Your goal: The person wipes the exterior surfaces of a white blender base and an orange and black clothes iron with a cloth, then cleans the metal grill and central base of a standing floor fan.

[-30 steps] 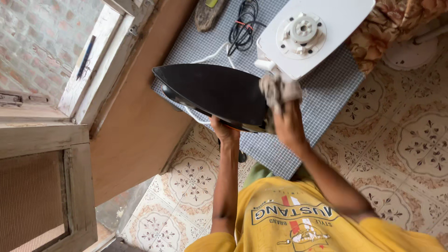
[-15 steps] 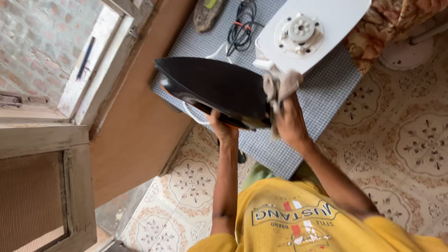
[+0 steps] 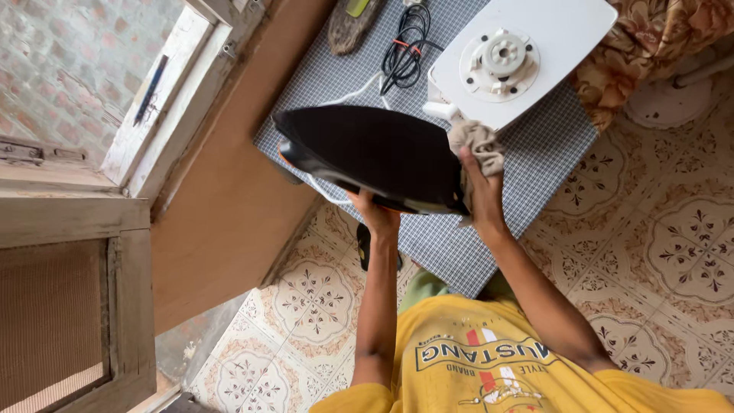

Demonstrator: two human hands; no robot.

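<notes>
The desk, covered in a blue-checked cloth, is hemmed in on its left by a brown wooden panel and a window frame, while open patterned floor is seen to its right and in front of it. Above the desk's near left part an iron is held with its flat black soleplate turned up toward the camera and its pointed tip aimed left; an orange trim is seen along its lower edge. The left hand is closed on the iron from beneath, at its near edge. The right hand is closed around a crumpled grey rag, which is pressed against the wide rear end of the soleplate. Just beyond the rag a white appliance base with a round hub lies on the desk, and a coiled black cord lies near the far edge, well clear of both hands.
</notes>
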